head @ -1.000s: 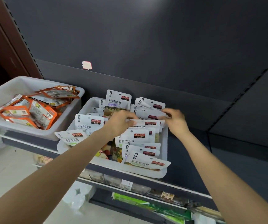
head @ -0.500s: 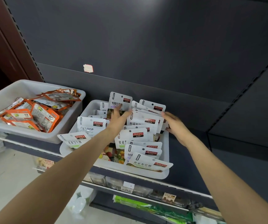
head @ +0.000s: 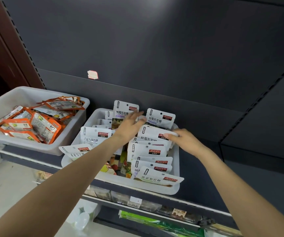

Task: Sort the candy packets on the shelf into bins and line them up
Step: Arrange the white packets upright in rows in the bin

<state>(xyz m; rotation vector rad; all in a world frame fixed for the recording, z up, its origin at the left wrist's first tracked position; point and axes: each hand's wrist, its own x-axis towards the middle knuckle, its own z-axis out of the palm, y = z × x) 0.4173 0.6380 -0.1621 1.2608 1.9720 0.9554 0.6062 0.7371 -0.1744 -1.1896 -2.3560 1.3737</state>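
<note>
Steadying white hang-hole candy packets (head: 160,118) upright in the white plastic bin (head: 176,170) at the shelf's front edge: your left hand (head: 129,124) flat, fingers straight; right hand (head: 183,140) pinching one packet's (head: 152,135) top.

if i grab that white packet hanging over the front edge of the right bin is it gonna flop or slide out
The front packet is a thin soft pouch that sags over the bin rim, so it probably flops when lifted by one corner. Its film looks glossy, so it may slip. It is small and flat, so likely light.

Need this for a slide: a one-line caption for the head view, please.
Both hands, left hand and right hand, arrange white candy packets in a white bin beside a bin of orange packets.
</note>
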